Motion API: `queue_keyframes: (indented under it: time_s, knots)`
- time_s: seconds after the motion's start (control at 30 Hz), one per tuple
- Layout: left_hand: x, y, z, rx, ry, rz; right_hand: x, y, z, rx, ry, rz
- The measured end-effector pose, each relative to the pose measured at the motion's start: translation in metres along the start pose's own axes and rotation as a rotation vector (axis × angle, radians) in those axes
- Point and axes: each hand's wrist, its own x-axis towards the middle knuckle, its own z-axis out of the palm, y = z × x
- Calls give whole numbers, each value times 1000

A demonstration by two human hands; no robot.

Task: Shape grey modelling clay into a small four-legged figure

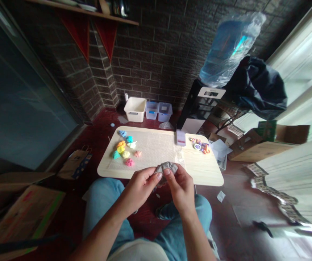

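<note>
A lump of grey modelling clay (166,167) is held between my two hands, just above the near edge of the low table (199,173). My left hand (142,183) grips its left end, with the thumb on the front. On the right end, my right hand (181,186) presses its thumb into the clay. The fingers behind the lump are mostly hidden. Several coloured clay lumps lie at the table's left, among them a pink one (129,162), a yellow one (120,149) and a blue one (122,133).
Bubble wrap (156,145) covers the table's middle. A pale purple package (181,137) and small colourful pieces (206,148) lie to the right. Behind stand a white bin (135,112), clear boxes (165,112) and a water dispenser (194,108). Cardboard boxes (261,145) flank the right.
</note>
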Motion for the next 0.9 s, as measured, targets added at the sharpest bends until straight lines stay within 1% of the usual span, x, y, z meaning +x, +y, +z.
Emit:
queue_keyframes:
  time_s: [0.07,0.13,0.3,0.37,0.47,0.53,0.6,0.67,0.8,0.9]
  knots:
    - [0,0,-1,-56,-11,-22,-2,3,0,-113,55,-63]
    - [0,1,-3,-118,-26,-36,-4,4,-1,-206,49,-121]
    - [0,5,-11,-257,12,-52,-4,3,-6,-346,-111,-291]
    - [2,4,-10,-359,-17,-91,-3,4,-8,-417,-151,-364]
    - [6,0,-5,-466,-68,-150,-4,7,-11,-534,-170,-425]
    - [9,-2,-2,-524,-36,-154,-4,7,-12,-614,-183,-458]
    - [11,-1,-1,-581,22,-126,-5,6,-13,-647,-213,-458]
    - [13,1,-2,-593,53,-92,-6,5,-14,-557,-242,-394]
    - [13,7,-5,-573,41,-71,-8,6,-12,-86,-277,-118]
    - [11,6,-6,-555,10,-63,-6,11,-8,183,-260,31]
